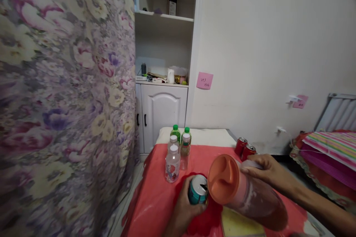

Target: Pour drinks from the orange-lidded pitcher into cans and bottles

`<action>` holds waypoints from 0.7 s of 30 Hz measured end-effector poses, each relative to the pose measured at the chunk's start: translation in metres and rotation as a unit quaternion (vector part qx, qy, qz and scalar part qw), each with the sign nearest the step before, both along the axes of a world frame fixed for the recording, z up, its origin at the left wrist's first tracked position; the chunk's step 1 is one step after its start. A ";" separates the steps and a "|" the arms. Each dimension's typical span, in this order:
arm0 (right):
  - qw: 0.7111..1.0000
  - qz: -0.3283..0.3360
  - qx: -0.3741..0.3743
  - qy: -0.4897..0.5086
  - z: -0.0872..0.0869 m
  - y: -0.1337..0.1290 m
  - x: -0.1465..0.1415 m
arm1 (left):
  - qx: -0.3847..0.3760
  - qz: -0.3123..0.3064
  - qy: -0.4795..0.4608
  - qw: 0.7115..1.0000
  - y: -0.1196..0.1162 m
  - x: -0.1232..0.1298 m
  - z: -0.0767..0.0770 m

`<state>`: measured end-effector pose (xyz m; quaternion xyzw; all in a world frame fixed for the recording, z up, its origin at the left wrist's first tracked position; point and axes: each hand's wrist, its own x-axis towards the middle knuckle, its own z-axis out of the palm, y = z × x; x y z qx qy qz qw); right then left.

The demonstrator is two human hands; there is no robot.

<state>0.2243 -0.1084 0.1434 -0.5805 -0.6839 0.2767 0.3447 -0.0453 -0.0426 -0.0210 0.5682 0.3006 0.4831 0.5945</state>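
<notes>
A floral curtain (69,92) hangs at nine o'clock, open shelves (164,16) stand at twelve above a white cupboard (167,113), a pale wall (264,37) spans one to three, a bed (333,161) sits just past three, and light floor (133,181) shows at seven.

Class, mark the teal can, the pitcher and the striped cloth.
Teal can (198,195), head view: side below the rim.
Pitcher (253,200), head view: middle of its body.
Striped cloth (335,146), head view: upper surface.
</notes>
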 end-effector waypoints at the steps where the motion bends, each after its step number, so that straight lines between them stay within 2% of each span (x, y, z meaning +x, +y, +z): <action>1: 1.000 0.003 -0.001 0.005 0.000 0.000 -0.001 | 0.003 -0.004 -0.003 1.000 0.000 -0.001 -0.001; 6: 1.000 0.003 -0.003 0.007 0.002 -0.001 -0.002 | 0.002 -0.012 -0.009 1.000 0.000 -0.001 -0.002; 13: 1.000 0.002 0.003 0.016 -0.002 0.002 0.001 | -0.009 0.013 0.011 1.000 0.001 0.004 0.001; 18: 1.000 0.009 0.002 0.005 -0.008 0.005 0.006 | 0.000 -0.017 -0.030 0.999 0.004 0.001 -0.007; 21: 1.000 0.008 0.003 0.003 -0.008 0.006 0.005 | -0.003 -0.015 -0.019 1.000 0.005 -0.001 -0.011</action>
